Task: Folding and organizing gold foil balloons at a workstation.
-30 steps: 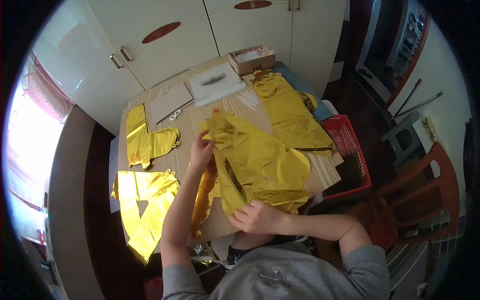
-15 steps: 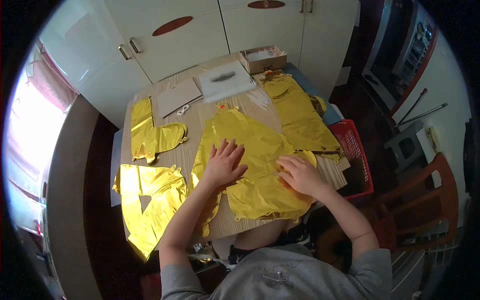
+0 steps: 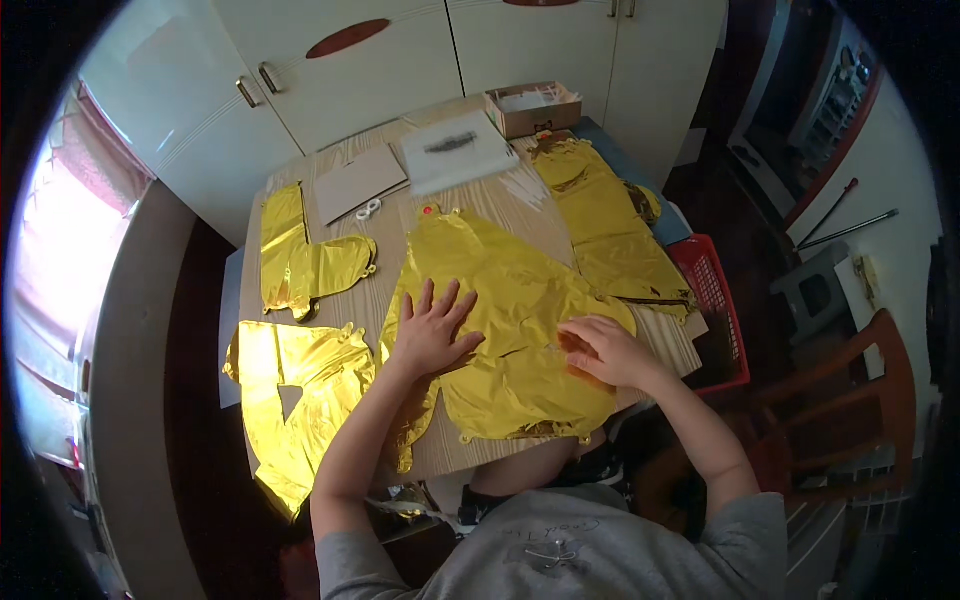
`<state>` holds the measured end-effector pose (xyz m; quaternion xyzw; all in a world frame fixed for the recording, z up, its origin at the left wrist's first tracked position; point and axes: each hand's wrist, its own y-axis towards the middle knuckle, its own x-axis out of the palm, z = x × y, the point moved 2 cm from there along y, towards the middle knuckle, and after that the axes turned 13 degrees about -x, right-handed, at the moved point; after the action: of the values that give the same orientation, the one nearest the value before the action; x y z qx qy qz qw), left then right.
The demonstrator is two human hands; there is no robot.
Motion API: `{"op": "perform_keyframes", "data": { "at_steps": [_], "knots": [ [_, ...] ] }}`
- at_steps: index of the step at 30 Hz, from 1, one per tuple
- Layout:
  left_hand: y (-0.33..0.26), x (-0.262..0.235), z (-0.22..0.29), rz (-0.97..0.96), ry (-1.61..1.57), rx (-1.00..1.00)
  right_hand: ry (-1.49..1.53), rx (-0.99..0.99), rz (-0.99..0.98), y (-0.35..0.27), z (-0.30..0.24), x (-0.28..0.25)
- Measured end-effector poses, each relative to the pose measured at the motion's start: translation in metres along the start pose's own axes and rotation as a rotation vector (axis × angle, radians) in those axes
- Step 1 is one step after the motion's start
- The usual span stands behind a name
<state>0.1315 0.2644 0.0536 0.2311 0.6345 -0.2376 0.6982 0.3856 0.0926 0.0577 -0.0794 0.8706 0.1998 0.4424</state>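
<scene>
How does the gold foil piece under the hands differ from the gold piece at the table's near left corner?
The centre foil lies wholly on the table with both the left hand and right hand flat on it; the corner foil is untouched and hangs over the table's edge. The centre foil looks broader. Both are crinkled, shiny gold.

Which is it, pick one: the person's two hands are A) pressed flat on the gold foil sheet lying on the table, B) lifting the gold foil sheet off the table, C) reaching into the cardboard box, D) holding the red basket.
A: the left hand and the right hand both lie palm down on the gold foil sheet, which is spread on the wooden table.
</scene>
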Motion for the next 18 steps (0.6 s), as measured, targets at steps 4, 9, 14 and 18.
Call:
{"op": "perform_keyframes", "data": {
  "at_steps": [4,9,14,18],
  "knots": [
    [0.01,0.0,0.006,-0.032,-0.024,0.012,0.096,0.037,0.017,-0.005,0.005,-0.004],
    [0.017,0.008,0.009,-0.004,-0.028,0.021,0.017,0.026,-0.05,-0.004,0.005,0.0],
    [0.011,0.008,0.004,0.012,-0.023,0.041,-0.024,-0.067,-0.111,-0.003,-0.002,0.001],
    [0.005,0.006,-0.002,0.014,-0.016,0.041,-0.043,-0.118,-0.094,-0.007,-0.011,0.007]
  ]
}}
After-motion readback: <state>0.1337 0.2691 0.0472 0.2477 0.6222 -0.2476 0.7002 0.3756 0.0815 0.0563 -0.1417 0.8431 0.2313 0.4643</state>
